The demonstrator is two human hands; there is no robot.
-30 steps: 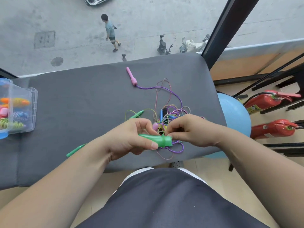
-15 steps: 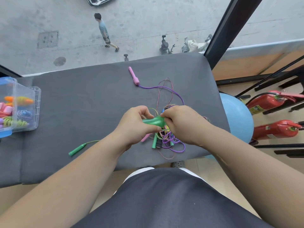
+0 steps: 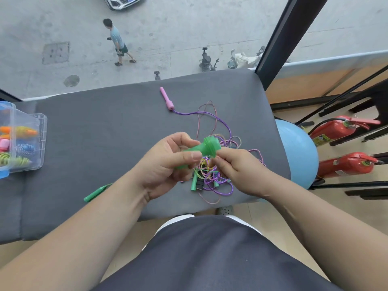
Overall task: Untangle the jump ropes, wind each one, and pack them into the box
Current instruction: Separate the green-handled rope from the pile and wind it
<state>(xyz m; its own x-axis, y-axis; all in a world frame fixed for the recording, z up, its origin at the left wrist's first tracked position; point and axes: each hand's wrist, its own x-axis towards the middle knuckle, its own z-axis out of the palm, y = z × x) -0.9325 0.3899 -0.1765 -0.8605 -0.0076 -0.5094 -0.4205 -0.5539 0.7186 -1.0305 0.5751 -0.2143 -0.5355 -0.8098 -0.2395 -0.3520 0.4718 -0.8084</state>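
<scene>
Mid-frame, above the rope tangle [image 3: 214, 175] on the tabletop [image 3: 105, 133], the left grip [image 3: 165, 162] clamps the green handle [image 3: 206, 147] and the right grip [image 3: 235, 166] pinches its flared end — likely light, rigid plastic, best held by the shaft — while the cords look limp and snag-prone.

Plain green handle [image 3: 206, 148], pink handle [image 3: 167, 99] trailing purple rope [image 3: 210, 113], multicoloured speckled cords [image 3: 260, 155], grey mat [image 3: 105, 127], light-blue ball [image 3: 294, 152], red extinguishers [image 3: 333, 130].
</scene>
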